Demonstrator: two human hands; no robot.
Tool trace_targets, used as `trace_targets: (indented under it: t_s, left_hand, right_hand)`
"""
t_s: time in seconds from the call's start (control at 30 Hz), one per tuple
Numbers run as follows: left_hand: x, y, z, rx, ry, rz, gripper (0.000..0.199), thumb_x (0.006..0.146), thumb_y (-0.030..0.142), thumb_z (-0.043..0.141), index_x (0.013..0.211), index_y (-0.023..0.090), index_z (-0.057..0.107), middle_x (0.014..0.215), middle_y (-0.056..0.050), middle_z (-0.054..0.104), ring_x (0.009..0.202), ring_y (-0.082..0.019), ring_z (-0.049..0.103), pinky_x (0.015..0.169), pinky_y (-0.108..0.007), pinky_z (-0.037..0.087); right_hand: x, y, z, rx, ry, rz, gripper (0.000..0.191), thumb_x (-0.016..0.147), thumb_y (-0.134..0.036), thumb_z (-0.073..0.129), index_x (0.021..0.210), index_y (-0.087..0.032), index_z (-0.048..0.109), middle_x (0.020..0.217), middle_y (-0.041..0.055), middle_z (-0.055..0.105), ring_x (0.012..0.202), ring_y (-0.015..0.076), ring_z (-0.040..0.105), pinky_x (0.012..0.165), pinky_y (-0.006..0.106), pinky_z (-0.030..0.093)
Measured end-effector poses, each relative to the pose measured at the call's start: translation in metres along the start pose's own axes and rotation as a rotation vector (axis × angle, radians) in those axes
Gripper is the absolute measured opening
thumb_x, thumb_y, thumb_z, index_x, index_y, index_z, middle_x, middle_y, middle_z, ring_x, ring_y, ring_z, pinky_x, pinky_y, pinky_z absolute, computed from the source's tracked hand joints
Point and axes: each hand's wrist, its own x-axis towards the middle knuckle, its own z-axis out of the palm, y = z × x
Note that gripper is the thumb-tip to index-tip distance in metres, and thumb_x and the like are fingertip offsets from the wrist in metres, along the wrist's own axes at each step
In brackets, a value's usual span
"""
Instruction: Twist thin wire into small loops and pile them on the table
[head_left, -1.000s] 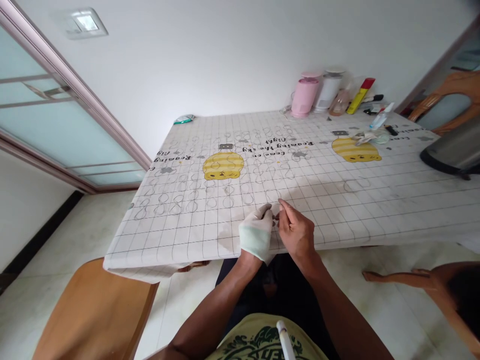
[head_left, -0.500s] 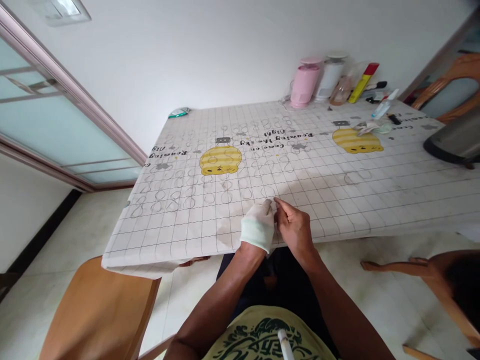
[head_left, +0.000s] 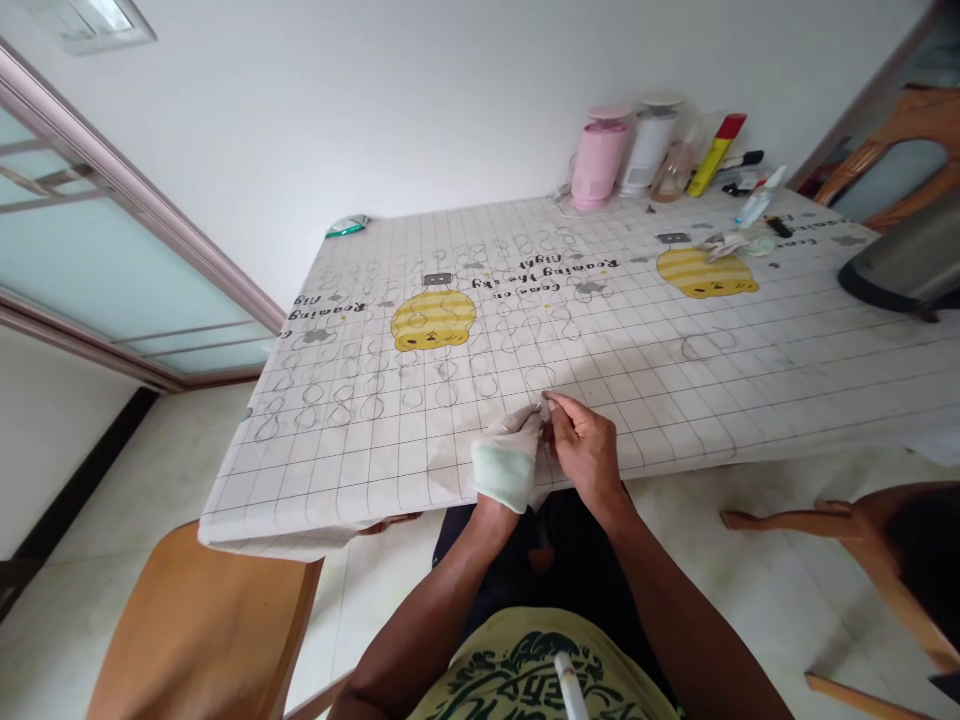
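Note:
My left hand (head_left: 510,452), in a white glove with a pale green cuff, is closed in a pinch near the table's front edge. My bare right hand (head_left: 585,440) is right beside it, thumb and forefinger pinched together. From between the fingertips a thin wire loop (head_left: 541,378) sticks out over the cloth; both hands appear to hold it, though the fingers hide its lower part. Beyond and to the left, several thin wire figure-eights (head_left: 341,413) lie in rows on the checked tablecloth (head_left: 360,470). Another thin wire shape (head_left: 709,343) lies by itself to the right.
A pink cylinder (head_left: 598,165), a white cylinder (head_left: 649,150), a bottle (head_left: 673,172) and a yellow can with a red cap (head_left: 714,160) stand by the wall. A crumpled glove (head_left: 739,243) lies before them. At right is a metal kettle (head_left: 911,260). Wooden chairs (head_left: 217,620) flank me.
Both hands have shifted slightly left in the view, as has the whole table. More of the wire loop's lower end shows between the fingertips. The pinch of each hand stays closed.

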Motion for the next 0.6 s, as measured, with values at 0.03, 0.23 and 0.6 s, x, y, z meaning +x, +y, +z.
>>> trace_targets:
  t_s: [0.03,0.23,0.6]
  left_hand:
    - [0.003,-0.003,0.0,0.013,-0.008,0.028,0.019,0.092,0.022,0.07,0.107,0.021,0.081,0.105,-0.006,0.081,0.093,-0.017,0.075,0.087,-0.027,0.059]
    - [0.015,-0.014,-0.005,0.103,-0.145,0.136,0.018,0.093,0.027,0.064,0.096,0.023,0.08,0.092,-0.002,0.079,0.085,-0.015,0.072,0.078,-0.025,0.055]
    - [0.006,0.012,-0.019,0.232,-0.176,0.118,0.027,0.094,0.039,0.058,0.082,0.022,0.075,0.063,0.003,0.06,0.059,-0.011,0.054,0.055,-0.02,0.042]
  right_hand:
    - [0.0,0.001,0.0,-0.011,-0.013,-0.014,0.036,0.102,-0.038,0.053,0.115,-0.019,0.08,0.063,0.0014,0.07,0.054,0.0183,0.065,0.058,0.031,0.054]
    - [-0.001,0.001,-0.006,-0.048,-0.137,-0.022,0.031,0.102,-0.036,0.053,0.099,-0.022,0.081,0.061,-0.0001,0.068,0.055,0.0169,0.064,0.057,0.028,0.051]
    - [0.008,-0.007,-0.039,-0.016,-0.465,0.091,0.037,0.102,-0.053,0.056,0.115,-0.022,0.072,0.077,0.0026,0.075,0.065,0.0194,0.07,0.061,0.031,0.053]
